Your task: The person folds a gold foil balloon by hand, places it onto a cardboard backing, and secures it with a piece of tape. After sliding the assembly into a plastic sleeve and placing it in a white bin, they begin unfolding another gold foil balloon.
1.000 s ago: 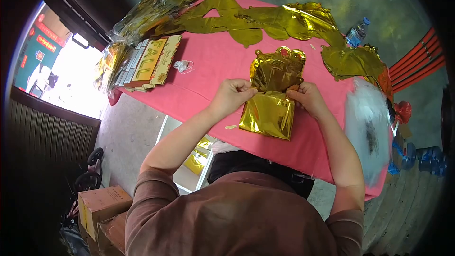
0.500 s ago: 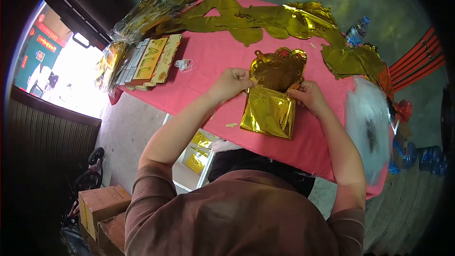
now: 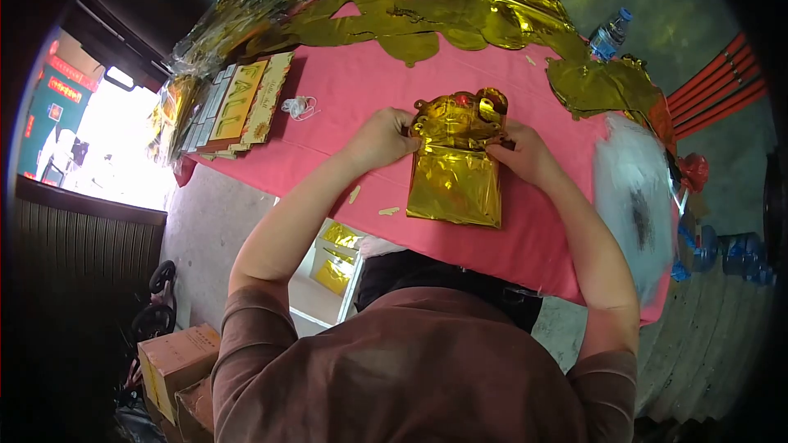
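Just brings the rumpled upper section (image 3: 450, 121) of the gold foil balloon (image 3: 455, 189) lower, in closer to the flat, squarish lower part. Now looks shorter and more compact, apparently from folding or gathering at the top; cannot tell exactly how many layers are turned in. Still shows a small red patch (image 3: 464, 100) near the upper edge, between curled bits of foil.

Pinches the balloon's left side with the left hand (image 3: 382, 141), near the crease where upper section and lower part meet. Pinches the right side at about the same level with the right hand (image 3: 525, 152), thumb over the foil. Keeps the grip closed on the foil at both sides, apparently holding the bunched part down and together.

Rests the lower part flat on the pink-covered desk (image 3: 353, 74), close to the near edge. Also reveals, by a small shift of the left arm, a second of the small pale strips (image 3: 389, 211), both to the left of the balloon. Farther left, within sight: a tangle of white string (image 3: 299, 107) beside the FALL-lettered cards (image 3: 244, 107). Toward the far edge, more flat gold foil pieces (image 3: 451, 12) and a water bottle (image 3: 609, 35).
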A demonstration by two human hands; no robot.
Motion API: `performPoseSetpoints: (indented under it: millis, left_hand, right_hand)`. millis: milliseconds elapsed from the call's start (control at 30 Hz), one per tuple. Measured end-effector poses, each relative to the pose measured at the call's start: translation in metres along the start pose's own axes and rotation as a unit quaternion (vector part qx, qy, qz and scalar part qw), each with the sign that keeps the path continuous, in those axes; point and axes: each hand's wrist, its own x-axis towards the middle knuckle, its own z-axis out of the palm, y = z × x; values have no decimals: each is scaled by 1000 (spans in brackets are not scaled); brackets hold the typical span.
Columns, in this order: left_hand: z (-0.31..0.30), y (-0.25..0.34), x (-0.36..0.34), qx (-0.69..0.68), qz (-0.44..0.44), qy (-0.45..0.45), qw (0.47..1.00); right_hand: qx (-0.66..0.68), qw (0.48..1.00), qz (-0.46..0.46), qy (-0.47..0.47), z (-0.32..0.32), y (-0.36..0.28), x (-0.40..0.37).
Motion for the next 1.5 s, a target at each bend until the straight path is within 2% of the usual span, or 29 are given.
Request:
performPoseSetpoints:
  millis: [67,133,200,300,367,433,567,633,700,767,833,867,900,933,967,1000,1067,1100,1167,1200,1267,1300,1367,1400,1467,1500]
  left_hand:
    - [0,-5,2,5,12,-3,1000]
    - [0,-11,3,9,9,-8,1000]
    - [0,-8,3,15,8,-13,1000]
    - [-2,8,1,-29,-6,-26,999]
    - [-2,10,4,-104,31,-45,993]
    - [-5,5,9,-54,10,-51,997]
    - [-7,21,7,39,-26,-55,997]
    - [-3,10,11,32,-26,-53,998]
    - [-1,5,11,26,-26,-51,998]
    - [-1,7,11,64,12,-34,997]
    - [-4,17,6,77,5,-29,997]
    - [-4,20,3,90,-2,-26,996]
    - [-2,20,-1,88,-6,-29,996]
    - [-2,18,-4,100,56,-3,993]
    - [-1,18,-7,111,118,23,986]
    - [-1,19,-9,110,119,21,987]
    - [1,21,-16,168,196,38,965]
    - [1,24,-19,167,194,34,966]
    - [0,31,-24,349,289,48,890]
    - [-1,34,-25,348,287,45,892]
    - [-4,37,-28,419,325,4,848]
    - [-4,38,-28,418,326,4,848]
    - [-5,39,-30,357,371,5,857]
    - [-5,39,-32,357,371,5,857]
    - [-2,41,-40,226,336,-50,913]
    - [1,43,-44,225,335,-50,914]
  right_hand:
    - [-1,1000,-11,10,3,-1,-1]
    - [-19,997,-48,57,8,-1,-3]
    - [-29,996,-68,49,6,-7,-5]
    - [-36,994,-96,36,4,-10,-3]
    - [-33,994,-102,29,2,-10,-2]
    - [-10,1000,-5,1,0,-16,-1]
    - [-17,1000,-6,7,-6,-19,1]
    - [52,992,91,-65,-10,-12,8]
    - [96,986,124,-57,-12,-9,13]
    - [138,977,155,-48,-10,-12,15]
    - [73,996,46,-23,-4,-13,11]
    - [75,996,48,-25,-1,-13,8]
    - [-38,999,-23,2,1,-17,4]
    - [-152,983,-94,30,2,-21,0]
    - [-196,977,-47,69,10,-26,-5]
    - [-196,977,-45,70,9,-27,-8]
    - [-293,917,-258,78,9,-26,-13]
    - [-291,919,-255,78,9,-28,-13]
    - [-426,833,-344,82,6,-32,-12]
    - [-424,835,-342,81,6,-34,-13]
    - [-471,809,-347,53,7,-37,-14]
    - [-471,810,-346,52,7,-37,-14]
    - [-481,795,-366,52,8,-38,-13]
    - [-480,795,-366,52,8,-38,-13]
    - [-485,790,-372,51,9,-38,-13]
    - [-484,791,-371,51,9,-39,-13]
